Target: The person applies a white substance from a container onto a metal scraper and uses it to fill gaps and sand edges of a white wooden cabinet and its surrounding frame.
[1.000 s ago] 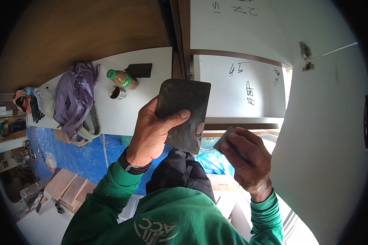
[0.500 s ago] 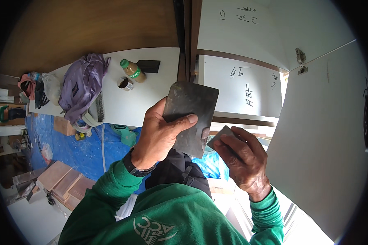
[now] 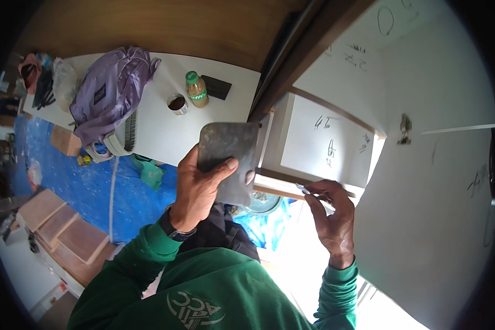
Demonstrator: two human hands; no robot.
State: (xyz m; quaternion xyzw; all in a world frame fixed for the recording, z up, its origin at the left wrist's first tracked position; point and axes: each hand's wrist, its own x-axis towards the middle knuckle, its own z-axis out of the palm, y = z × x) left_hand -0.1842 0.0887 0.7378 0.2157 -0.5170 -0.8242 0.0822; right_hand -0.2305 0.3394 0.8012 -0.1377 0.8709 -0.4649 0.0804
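The left hand (image 3: 198, 192) is clenched around a flat dark-grey metal plate (image 3: 228, 159); the right hand (image 3: 330, 220) pinches a thin pale blade (image 3: 303, 189).

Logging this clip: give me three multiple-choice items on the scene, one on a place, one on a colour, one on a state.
1. Where does the bottle stand?
A. on the white table
B. on the blue tarp
C. inside the cabinet

2. What colour are the person's sleeves?
A. red
B. green
C. grey

3. What is the left hand doing?
A. hanging empty
B. resting flat on the table
C. holding a flat grey plate

Answers:
1 A: the bottle stands on the table beside a small cup.
2 B: both sleeves are green.
3 C: the left hand grips the plate, thumb across its face; the right hand pinches a thin blade.
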